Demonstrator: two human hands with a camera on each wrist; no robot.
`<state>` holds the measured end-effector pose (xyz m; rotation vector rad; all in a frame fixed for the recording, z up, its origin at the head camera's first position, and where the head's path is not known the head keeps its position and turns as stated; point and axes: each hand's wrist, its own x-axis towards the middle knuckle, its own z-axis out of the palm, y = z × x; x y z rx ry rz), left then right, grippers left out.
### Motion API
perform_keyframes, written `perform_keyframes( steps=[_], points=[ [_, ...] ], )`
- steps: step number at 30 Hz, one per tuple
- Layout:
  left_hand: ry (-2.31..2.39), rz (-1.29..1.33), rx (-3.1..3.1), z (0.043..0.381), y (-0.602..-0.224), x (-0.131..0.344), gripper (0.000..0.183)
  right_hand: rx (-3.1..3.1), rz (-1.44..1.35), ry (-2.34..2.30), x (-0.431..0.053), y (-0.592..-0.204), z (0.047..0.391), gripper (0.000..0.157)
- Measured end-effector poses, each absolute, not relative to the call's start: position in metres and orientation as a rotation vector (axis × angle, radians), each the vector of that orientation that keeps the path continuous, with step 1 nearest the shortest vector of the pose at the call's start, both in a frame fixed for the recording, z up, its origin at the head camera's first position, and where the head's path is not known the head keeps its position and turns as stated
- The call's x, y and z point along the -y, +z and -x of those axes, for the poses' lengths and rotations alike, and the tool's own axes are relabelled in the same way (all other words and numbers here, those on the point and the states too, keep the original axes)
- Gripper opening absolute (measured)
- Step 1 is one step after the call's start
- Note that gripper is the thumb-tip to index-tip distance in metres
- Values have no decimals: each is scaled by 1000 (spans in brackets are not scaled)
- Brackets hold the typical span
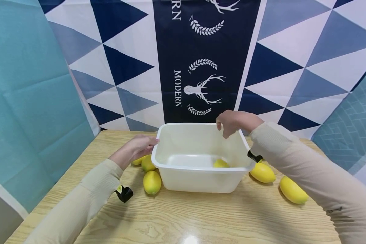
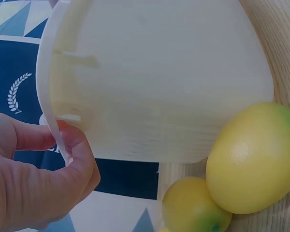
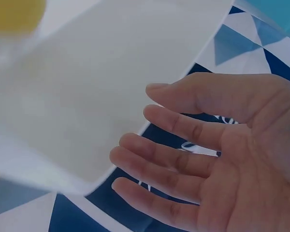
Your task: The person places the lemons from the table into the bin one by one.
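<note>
A white plastic tub (image 1: 198,179) stands on the table, with one yellow lemon (image 1: 221,163) on its floor near the front right. At the tub's left side my left hand (image 1: 140,145) pinches the rim between thumb and fingers; the left wrist view shows the rim (image 2: 46,96) in that grip. My right hand (image 1: 230,122) hovers over the tub's back right corner, its fingers loosely bent and apart with nothing between them in the right wrist view. A blurred lemon (image 3: 17,14) shows in that view's top left corner.
Left of the tub lie several lemons, the nearest lemon (image 1: 151,183) beside its front corner. To the right are a lemon (image 1: 262,173) close to the tub and another lemon (image 1: 292,190) farther out, near my right sleeve. A patterned cloth (image 1: 128,67) hangs behind the wooden table (image 1: 201,217).
</note>
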<state>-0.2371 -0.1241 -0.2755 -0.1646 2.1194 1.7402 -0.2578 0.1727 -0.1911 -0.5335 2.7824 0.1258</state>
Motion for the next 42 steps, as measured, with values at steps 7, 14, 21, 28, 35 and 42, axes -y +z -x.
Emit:
perform_keyframes(
  steps=[7, 14, 21, 28, 35, 42],
  points=[
    [1736, 164, -2116, 238, -276, 124, 37, -2825, 527, 121, -194, -189, 249, 36],
    [1731, 189, -2114, 240, -276, 125, 39, -2945, 546, 35, -222, -192, 233, 39],
    [1750, 194, -2095, 241, -277, 126, 42, -3002, 584, -27, -254, -202, 217, 35],
    [1752, 209, -2106, 244, -277, 127, 42, -2964, 543, -33, -282, -219, 207, 37],
    [1749, 211, -2102, 245, -276, 126, 43, -2913, 538, -82, -305, -237, 200, 35],
    [1744, 215, -2105, 245, -275, 126, 43, -2912, 565, -75, -323, -253, 193, 33]
  ],
)
